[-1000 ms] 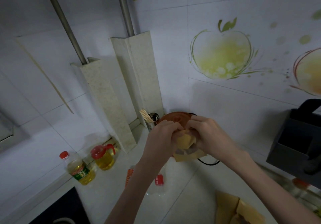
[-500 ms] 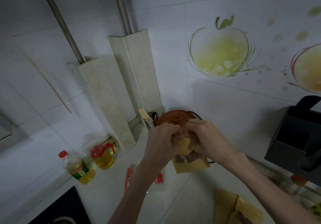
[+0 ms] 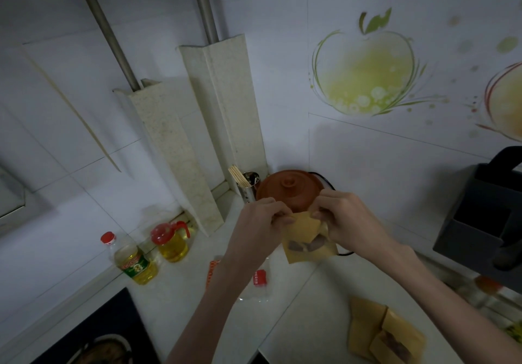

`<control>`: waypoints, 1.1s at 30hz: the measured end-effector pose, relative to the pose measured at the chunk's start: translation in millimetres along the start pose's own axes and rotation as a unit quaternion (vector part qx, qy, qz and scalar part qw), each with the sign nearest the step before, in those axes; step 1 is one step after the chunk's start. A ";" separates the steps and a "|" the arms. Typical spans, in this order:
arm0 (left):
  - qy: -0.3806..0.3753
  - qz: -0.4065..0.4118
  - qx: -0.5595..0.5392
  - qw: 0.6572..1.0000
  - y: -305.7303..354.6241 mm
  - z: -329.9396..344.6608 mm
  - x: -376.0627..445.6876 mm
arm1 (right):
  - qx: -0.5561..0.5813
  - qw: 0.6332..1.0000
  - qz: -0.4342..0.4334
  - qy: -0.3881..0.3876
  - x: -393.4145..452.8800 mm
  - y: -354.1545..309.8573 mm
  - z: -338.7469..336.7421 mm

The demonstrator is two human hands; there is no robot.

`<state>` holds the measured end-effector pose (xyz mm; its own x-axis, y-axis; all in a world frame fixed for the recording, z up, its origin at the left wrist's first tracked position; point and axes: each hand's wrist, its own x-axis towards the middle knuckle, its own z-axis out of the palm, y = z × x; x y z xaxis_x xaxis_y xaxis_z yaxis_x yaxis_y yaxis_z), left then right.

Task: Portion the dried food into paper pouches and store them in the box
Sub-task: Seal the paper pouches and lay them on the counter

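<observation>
brown paper, folded at the top, fills the centre of the scene: a pouch point(image 3: 309, 239) held up above a white counter point(image 3: 296, 301) by two bare hands. the left hand point(image 3: 258, 229) pinches the pouch's upper left corner with curled fingers, and the right hand point(image 3: 348, 222) grips the upper right edge the same way, thumbs and fingertips meeting on the folded flap. through a clear window in the pouch's lower half, dark pieces of dried food point(image 3: 305, 246) show. behind the hands, at 12 o'clock from the pouch, sits a reddish clay pot lid point(image 3: 288, 187), with a metal cup of chopsticks point(image 3: 245, 184) just beside it at 9 o'clock. more pouches point(image 3: 381, 335) lie flat on the counter at 5 o'clock, well apart from the hands. a dark grey box point(image 3: 480, 222) stands at 3 o'clock against the tiled wall. two bottles of yellow oil point(image 3: 132, 259) stand near the wall at 9 o'clock, the one point(image 3: 171, 240) nearer the corner with a red spout. a clear plastic bag point(image 3: 258, 281) with a red label lies on the counter beneath the left forearm.
</observation>
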<state>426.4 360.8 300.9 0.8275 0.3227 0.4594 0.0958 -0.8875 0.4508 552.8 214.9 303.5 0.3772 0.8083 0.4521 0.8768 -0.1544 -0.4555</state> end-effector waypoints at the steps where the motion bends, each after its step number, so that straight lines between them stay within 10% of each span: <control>1: -0.003 0.001 -0.001 1.000 0.5 -0.5 -0.6 | 0.002 1.000 0.001 0.000 -1.0 -0.3 -0.4; 16: -0.013 -0.090 -0.117 0.989 -16.6 16.1 -21.7 | 0.099 0.985 0.135 0.033 -11.0 3.1 18.7; 26: -0.045 -0.289 -0.146 0.945 -53.8 94.0 -93.3 | 0.312 0.869 0.337 -0.183 -101.6 27.4 113.3; 33: -0.065 -0.409 -0.271 0.869 -64.6 129.8 -128.9 | 0.406 0.777 0.443 -0.187 -143.1 32.2 139.1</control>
<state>385.4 333.8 113.3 0.6643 0.7014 -0.2584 0.4352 -0.0819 0.8966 485.6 173.4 117.4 0.4796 0.7208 -0.5005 -0.2128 -0.4577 -0.8632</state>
